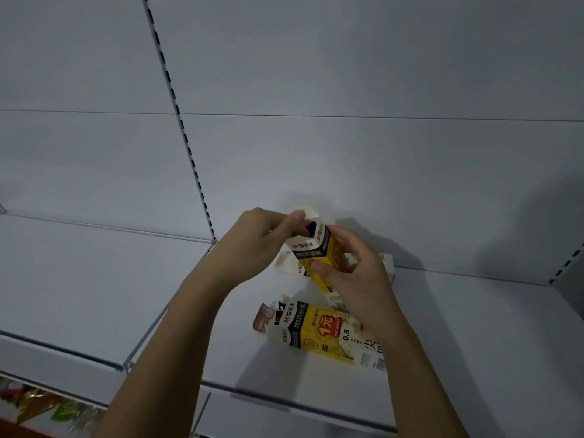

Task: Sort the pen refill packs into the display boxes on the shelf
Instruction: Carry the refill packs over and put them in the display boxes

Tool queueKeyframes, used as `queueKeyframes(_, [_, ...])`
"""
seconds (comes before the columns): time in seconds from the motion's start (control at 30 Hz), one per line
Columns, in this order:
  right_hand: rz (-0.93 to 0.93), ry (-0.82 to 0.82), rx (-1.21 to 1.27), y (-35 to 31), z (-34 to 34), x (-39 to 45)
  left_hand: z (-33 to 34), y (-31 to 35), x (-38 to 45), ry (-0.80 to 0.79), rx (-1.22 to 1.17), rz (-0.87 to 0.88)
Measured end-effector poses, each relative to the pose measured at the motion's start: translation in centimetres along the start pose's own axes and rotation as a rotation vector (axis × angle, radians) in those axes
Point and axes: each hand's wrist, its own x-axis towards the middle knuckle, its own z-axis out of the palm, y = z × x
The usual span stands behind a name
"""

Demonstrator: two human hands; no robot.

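Observation:
I hold a yellow and white refill box above the white shelf. My right hand grips its body, thumb across the yellow face. My left hand pinches the white top flap, which is pulled up so the dark opening shows. A second box of the same kind lies flat on the shelf below my hands, its red and white flap open to the left. A third box lies behind my right hand, mostly hidden, and a white flap pokes out under my left hand.
The shelf's white back panel rises behind, with a slotted upright at left and another at right. Colourful packets sit on a lower level at the bottom left. The shelf's front edge runs below the boxes.

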Motion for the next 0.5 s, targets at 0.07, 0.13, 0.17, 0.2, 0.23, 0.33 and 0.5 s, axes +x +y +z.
queueKeyframes(0.07, [0.002, 0.038, -0.027, -0.1, 0.1, 0.3, -0.4, -0.6, -0.1, -0.022, -0.103, -0.001])
queueKeyframes(0.13, [-0.026, 0.082, -0.159, -0.1, 0.2, 0.8, -0.3, -1.4, -0.1, -0.122, -0.037, -0.011])
queueKeyframes(0.17, [-0.051, 0.095, -0.276, -0.2, 0.4, 0.9, -0.1, -2.0, -0.1, -0.18, 0.003, -0.014])
queueKeyframes(0.2, [-0.076, 0.096, -0.391, -0.2, 0.6, 1.1, 0.1, -2.6, 0.0, -0.224, 0.025, -0.015])
queueKeyframes(0.23, [-0.084, 0.086, -0.483, -0.3, 0.9, 1.3, 0.4, -3.3, 0.0, -0.247, 0.027, -0.015])
queueKeyframes(0.33, [0.005, 0.007, -0.69, -0.7, 1.6, 1.7, 1.4, -5.7, 0.0, -0.216, -0.016, -0.04])
queueKeyframes(0.5, [0.237, -0.104, -0.843, 1.1, 2.5, 1.8, 3.2, -9.1, -0.5, -0.206, 0.022, -0.077])
